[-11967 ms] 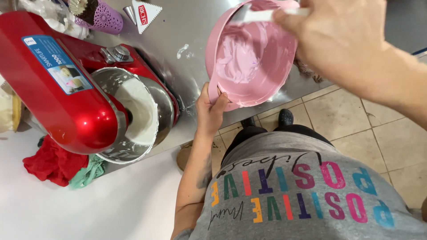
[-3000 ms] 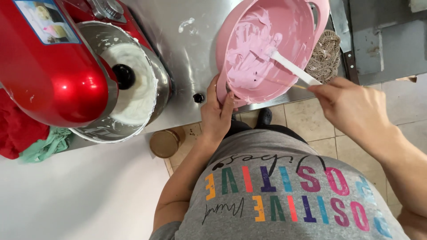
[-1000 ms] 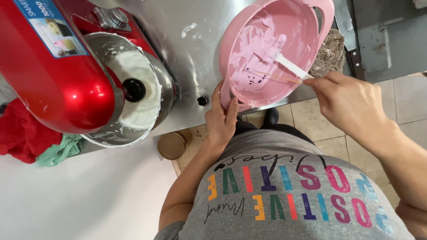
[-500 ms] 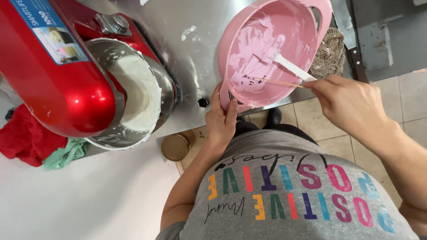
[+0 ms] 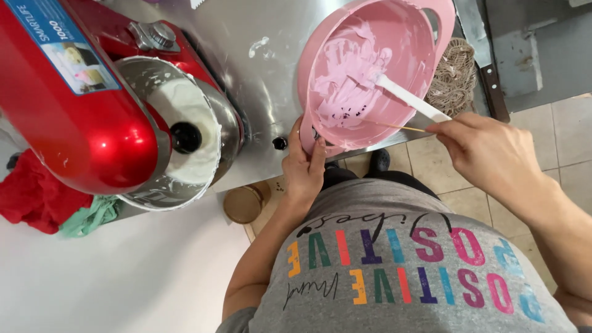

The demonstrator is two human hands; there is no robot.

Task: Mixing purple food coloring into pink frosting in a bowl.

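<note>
The round pink plastic mixing bowl sits tilted at the near edge of the stainless steel desk, with pale pink cream smeared inside. The left hand grips its lower rim, the fingers wrapped closed around the edge. The right hand pinches a thin wooden skewer between narrowed fingers, its tip reaching into the cream. A white spatula rests in the bowl, just above the skewer. A red stand mixer with a steel bowl stands to the left.
</note>
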